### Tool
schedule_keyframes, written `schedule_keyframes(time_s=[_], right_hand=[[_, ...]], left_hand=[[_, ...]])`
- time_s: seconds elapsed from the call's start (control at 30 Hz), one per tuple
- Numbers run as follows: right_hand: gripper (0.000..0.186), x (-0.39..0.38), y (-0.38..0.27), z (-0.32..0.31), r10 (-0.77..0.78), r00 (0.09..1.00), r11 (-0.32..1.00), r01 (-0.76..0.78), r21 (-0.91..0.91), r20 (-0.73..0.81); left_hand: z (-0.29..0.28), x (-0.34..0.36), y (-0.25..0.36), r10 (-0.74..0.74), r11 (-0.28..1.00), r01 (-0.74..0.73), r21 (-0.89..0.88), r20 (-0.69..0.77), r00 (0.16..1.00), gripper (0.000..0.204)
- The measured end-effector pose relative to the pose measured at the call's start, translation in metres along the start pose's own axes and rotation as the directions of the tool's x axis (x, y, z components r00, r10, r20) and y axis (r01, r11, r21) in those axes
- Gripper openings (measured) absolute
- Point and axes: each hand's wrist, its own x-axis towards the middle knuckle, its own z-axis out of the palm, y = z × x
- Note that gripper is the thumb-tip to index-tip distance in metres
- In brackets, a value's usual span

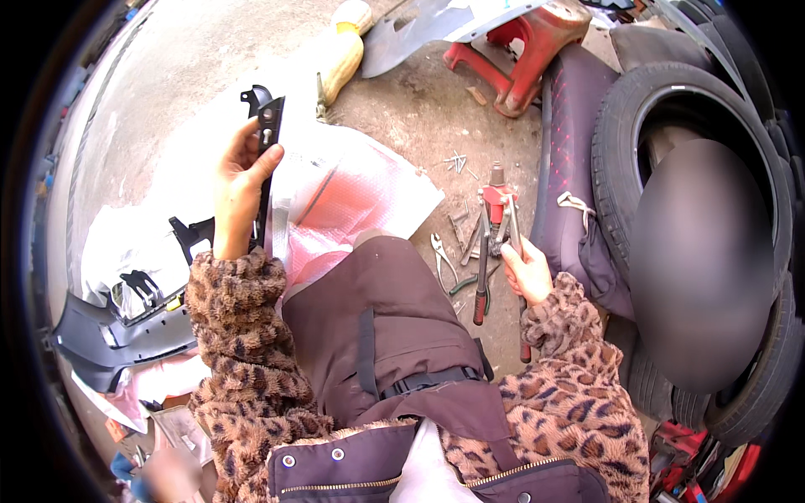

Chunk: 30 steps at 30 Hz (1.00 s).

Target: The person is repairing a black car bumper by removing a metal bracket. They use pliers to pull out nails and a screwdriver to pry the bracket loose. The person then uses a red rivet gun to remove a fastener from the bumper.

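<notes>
My left hand (236,189) is closed round a long black plastic bracket (269,117), thumb in front, holding it up over pink and white bubble wrap (365,163). A hole shows near the bracket's top end. My right hand (527,270) grips one long handle of a hand riveter (498,198) with a red head and grey metal arms. Its nose points away from me, and the other handle, dark with a red end, swings out to the left. Beside it on the ground lie pliers (441,253) with pale handles and several small rivets (457,161).
A red plastic stool (537,50) carries a grey curved panel (436,33). Stacked tyres (616,151) and a dark padded seat (566,168) stand at the right, partly blurred. A dark bumper-like part (151,342) lies at the left. Yellow gourds (342,63) rest on the far ground.
</notes>
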Motion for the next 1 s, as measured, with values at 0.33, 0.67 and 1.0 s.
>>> schedule_keyframes(time_s=[0.33,0.67,1.0], right_hand=[[0.042,-0.081,-0.170,0.072,-0.445,0.882,0.807,0.469,-0.358,0.153],[0.034,-0.084,-0.250,0.099,-0.659,0.378,-0.590,0.277,-0.758,0.651],[0.028,-0.048,-0.344,0.129,-0.915,0.336,-0.037,0.480,-0.876,0.223]], left_hand=[[-0.012,0.008,-0.010,0.033,0.999,-0.026,-0.047,0.156,0.987,0.043],[-0.006,-0.001,-0.003,0.070,0.990,-0.088,0.111,0.163,0.984,0.047],[-0.004,0.012,-0.015,0.101,0.985,-0.116,0.129,0.119,0.988,0.049]])
